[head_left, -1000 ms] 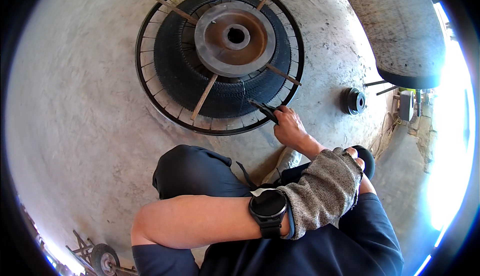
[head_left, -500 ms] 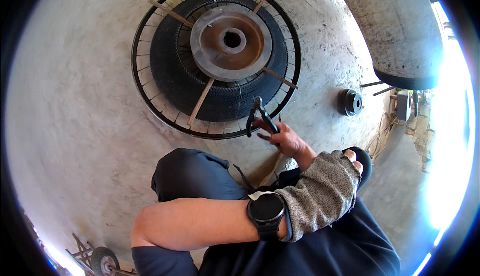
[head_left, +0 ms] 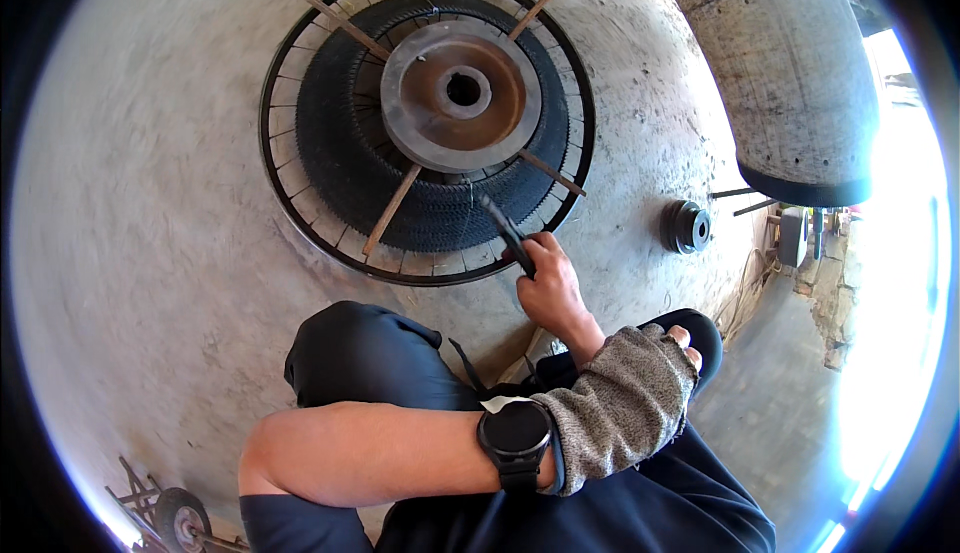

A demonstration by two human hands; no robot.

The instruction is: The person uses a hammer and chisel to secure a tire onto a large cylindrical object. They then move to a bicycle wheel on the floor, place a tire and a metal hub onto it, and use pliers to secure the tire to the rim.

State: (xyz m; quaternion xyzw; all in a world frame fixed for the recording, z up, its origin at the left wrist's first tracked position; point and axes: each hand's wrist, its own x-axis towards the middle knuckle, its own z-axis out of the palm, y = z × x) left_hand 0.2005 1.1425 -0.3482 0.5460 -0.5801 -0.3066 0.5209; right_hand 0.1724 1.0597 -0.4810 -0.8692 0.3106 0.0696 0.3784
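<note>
Black-handled pliers (head_left: 512,237) are gripped in my right hand (head_left: 553,285), blurred at the jaws and pointing toward the near part of a stacked black toothed ring (head_left: 335,168). A small bright tie hangs near the jaws; whether they touch it cannot be told. The ring lies within a spoked wheel rim (head_left: 266,143), under a heavy round metal disc (head_left: 400,113) with a centre hole. My left hand (head_left: 625,383), in a grey-brown knitted fingerless glove, lies across my right forearm, fingers extended and bare tips showing, holding nothing visible. A black watch is on that wrist.
Wooden sticks (head_left: 392,211) poke out from under the disc across the rim. A small dark pulley-like part (head_left: 687,227) sits on the concrete floor to the right. A big grey curved body (head_left: 790,73) overhangs the upper right. A small wheel (head_left: 180,519) stands at lower left.
My right hand has turned over, back now upward, and the pliers' spread handles have come together. The jaws have shifted slightly left. My left hand still rests in place.
</note>
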